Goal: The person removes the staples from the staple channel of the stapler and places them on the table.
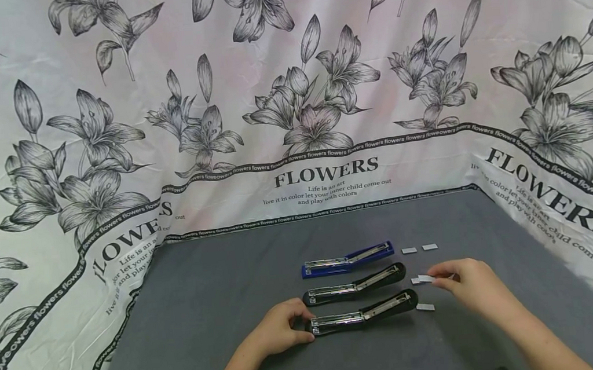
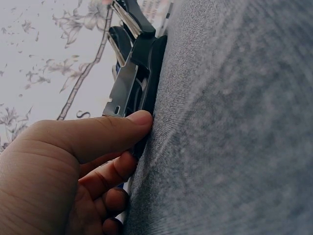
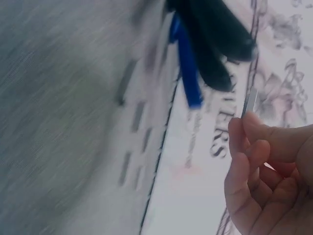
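Three staplers lie opened out in a row. With thumb and fingers, my left hand point(image 1: 280, 327) grips the left end of the nearest black stapler point(image 1: 387, 307). In the left wrist view the thumb point(image 2: 139, 121) presses against its base, beside the metal part. My right hand point(image 1: 474, 284) pinches a strip of staples point(image 3: 250, 102) between thumb and fingertips, held up to the right of the middle black stapler point(image 1: 379, 277). Behind these lies the blue stapler point(image 1: 324, 269). A loose staple strip point(image 1: 426, 308) lies near the closest stapler's right end.
Two more staple strips, one left point(image 1: 408, 250) and one right point(image 1: 430, 247), lie beyond the blue stapler's right end. Grey cloth point(image 1: 220, 284) covers the table. A white flower-printed curtain point(image 1: 327, 182) encloses its back and sides.
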A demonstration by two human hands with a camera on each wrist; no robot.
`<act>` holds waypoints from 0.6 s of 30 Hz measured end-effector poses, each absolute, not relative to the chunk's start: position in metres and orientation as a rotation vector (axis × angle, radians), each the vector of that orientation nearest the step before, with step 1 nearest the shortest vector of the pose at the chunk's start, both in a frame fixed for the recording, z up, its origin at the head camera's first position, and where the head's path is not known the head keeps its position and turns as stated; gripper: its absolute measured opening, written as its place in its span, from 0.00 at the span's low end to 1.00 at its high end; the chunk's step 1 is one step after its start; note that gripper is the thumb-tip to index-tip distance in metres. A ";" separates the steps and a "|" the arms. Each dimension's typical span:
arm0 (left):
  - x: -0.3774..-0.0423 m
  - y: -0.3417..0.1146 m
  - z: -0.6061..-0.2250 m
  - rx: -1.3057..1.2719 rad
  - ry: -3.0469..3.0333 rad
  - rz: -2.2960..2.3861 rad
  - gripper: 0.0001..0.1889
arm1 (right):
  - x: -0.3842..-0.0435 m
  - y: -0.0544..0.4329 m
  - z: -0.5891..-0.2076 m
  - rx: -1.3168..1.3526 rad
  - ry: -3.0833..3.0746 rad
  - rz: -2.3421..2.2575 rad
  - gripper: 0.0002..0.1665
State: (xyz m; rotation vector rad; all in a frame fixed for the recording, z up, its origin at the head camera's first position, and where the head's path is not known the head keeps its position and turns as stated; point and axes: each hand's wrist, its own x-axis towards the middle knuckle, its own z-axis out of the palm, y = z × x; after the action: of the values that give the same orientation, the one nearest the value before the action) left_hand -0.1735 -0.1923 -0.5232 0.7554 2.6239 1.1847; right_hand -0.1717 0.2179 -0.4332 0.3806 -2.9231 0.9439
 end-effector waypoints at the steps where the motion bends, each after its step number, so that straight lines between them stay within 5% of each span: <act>1: -0.174 -0.192 -0.523 0.755 2.624 1.185 0.14 | -0.173 0.223 -0.436 0.377 -2.942 0.953 0.09; 18: -0.173 -0.191 -0.521 0.761 2.624 1.186 0.14 | -0.185 0.267 -0.477 0.430 -3.063 0.780 0.03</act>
State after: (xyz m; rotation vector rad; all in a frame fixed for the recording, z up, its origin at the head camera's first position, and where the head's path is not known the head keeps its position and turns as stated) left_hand -0.1733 -0.1914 -0.5214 0.7610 2.6245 1.1857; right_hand -0.1854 0.2666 -0.4766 0.4298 -3.0626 0.7805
